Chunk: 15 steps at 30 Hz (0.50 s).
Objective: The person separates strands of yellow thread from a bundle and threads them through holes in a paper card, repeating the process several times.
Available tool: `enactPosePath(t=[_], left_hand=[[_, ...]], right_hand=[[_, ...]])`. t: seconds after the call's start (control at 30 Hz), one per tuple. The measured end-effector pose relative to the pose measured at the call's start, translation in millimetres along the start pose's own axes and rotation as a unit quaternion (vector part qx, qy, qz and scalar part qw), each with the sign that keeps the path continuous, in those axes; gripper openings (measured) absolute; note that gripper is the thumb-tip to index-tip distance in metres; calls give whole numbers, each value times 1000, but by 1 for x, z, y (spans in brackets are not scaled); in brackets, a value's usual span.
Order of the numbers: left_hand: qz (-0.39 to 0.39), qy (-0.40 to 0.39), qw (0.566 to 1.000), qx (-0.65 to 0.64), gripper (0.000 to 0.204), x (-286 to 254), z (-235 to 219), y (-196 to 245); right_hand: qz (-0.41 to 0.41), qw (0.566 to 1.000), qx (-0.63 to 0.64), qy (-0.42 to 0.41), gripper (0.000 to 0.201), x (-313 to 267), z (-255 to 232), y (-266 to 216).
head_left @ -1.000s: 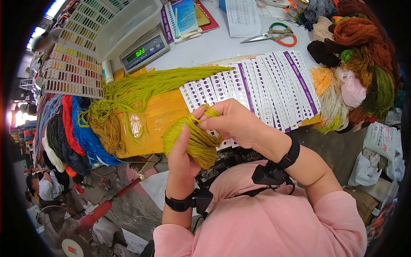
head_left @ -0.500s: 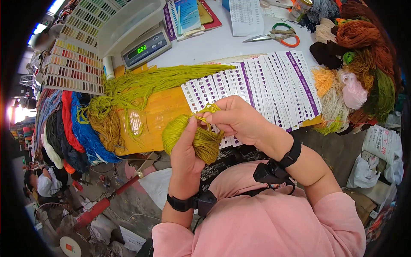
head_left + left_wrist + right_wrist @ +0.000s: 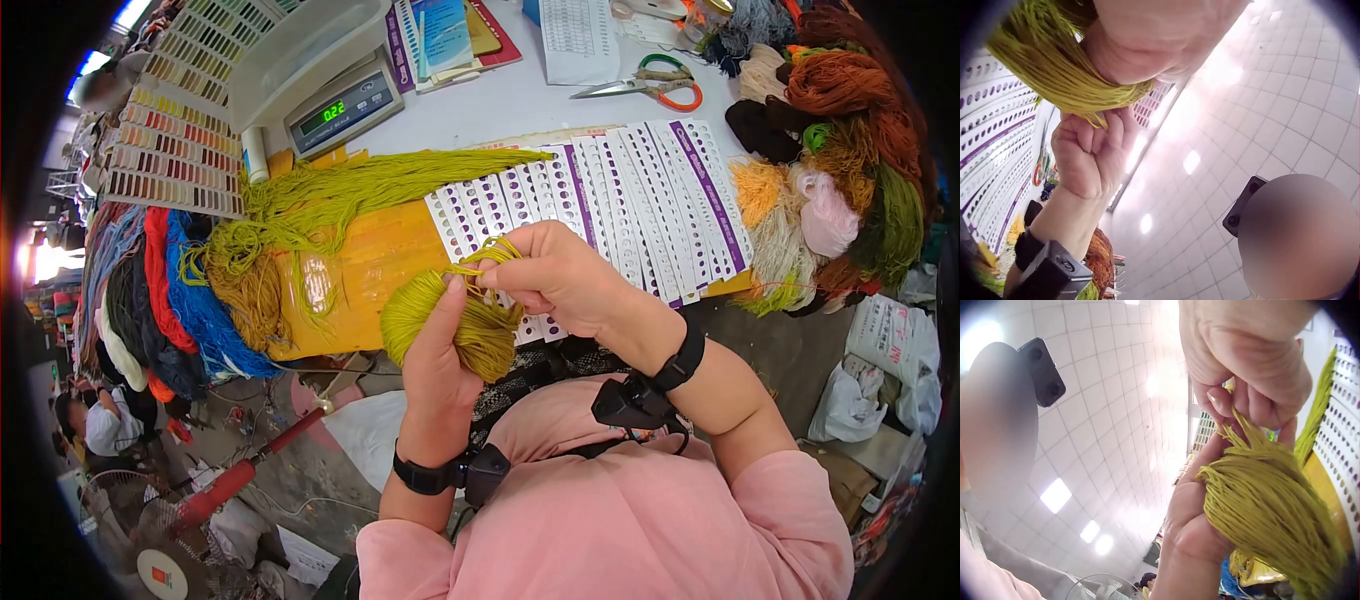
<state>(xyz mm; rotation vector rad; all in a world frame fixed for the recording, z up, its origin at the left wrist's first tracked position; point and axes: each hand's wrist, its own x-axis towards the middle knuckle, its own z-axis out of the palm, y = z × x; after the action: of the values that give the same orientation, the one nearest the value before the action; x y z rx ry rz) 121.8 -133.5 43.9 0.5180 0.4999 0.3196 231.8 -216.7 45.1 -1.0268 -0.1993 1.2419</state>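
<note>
A folded bundle of olive-green yarn [image 3: 430, 315] hangs in the left hand [image 3: 440, 370], whose thumb lies along its near side. At the bundle's upper end the right hand [image 3: 545, 275] pinches strands between thumb and curled fingers, close to the left fingertips. The right wrist view shows the gathered strands of the yarn [image 3: 1260, 500] rising into the right hand [image 3: 1247, 369], with the left hand [image 3: 1194, 531] behind them. In the left wrist view, yarn [image 3: 1066, 81] wraps around the left hand [image 3: 1154, 37], and the right hand [image 3: 1094, 150] is beyond it.
Loose green yarn [image 3: 370, 185] lies over yellow wrapping [image 3: 365, 270] and punched sample cards [image 3: 640, 210]. Behind are a scale [image 3: 340, 110] reading 0.22 and scissors [image 3: 650, 85]. Coloured skeins [image 3: 840, 90] are heaped at the right, others [image 3: 185, 290] at the left; a fan [image 3: 150, 530] stands lower left.
Compared with a second ago, the left hand and bundle have turned and moved slightly right, with the left thumb now lower across the yarn. The right hand keeps pinching the strands at nearly the same place.
</note>
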Motion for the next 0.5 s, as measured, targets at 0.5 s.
enactPosePath(t=[0.5], left_hand=[[-26,13,1000,9,28,4,-11,2]], right_hand=[[15,999,-14,-31,18,-1,-2,-4]])
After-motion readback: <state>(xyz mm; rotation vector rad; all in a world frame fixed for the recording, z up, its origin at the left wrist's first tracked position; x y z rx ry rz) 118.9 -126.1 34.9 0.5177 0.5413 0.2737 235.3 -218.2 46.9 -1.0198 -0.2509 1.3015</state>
